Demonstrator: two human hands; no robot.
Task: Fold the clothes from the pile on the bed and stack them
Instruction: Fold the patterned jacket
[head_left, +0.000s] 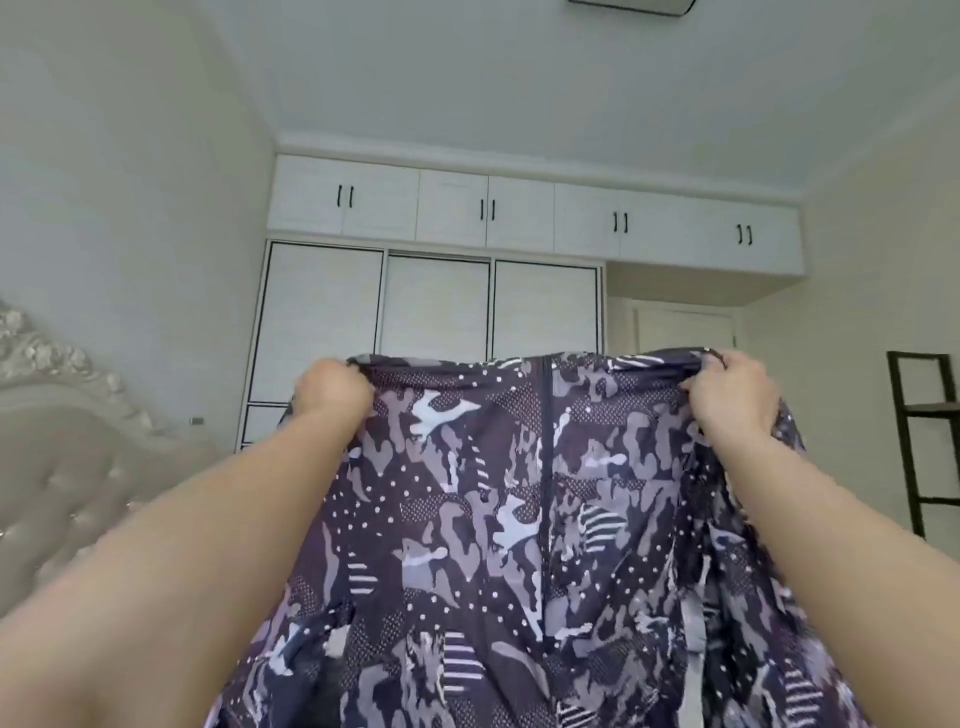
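Head view shows you holding the patterned garment (519, 519) up before the wardrobe (431, 306). Your left hand (332, 387) and right hand (730, 392) each have fingers clamped on its top edge.

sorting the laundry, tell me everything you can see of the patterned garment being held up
The patterned garment is thin, dark purple fabric with a grey and white camouflage print, dots and stripes. A dark zip runs down its middle. It hangs spread out in the air, its top edge gripped by the left hand and the right hand. Its lower part runs out of view.
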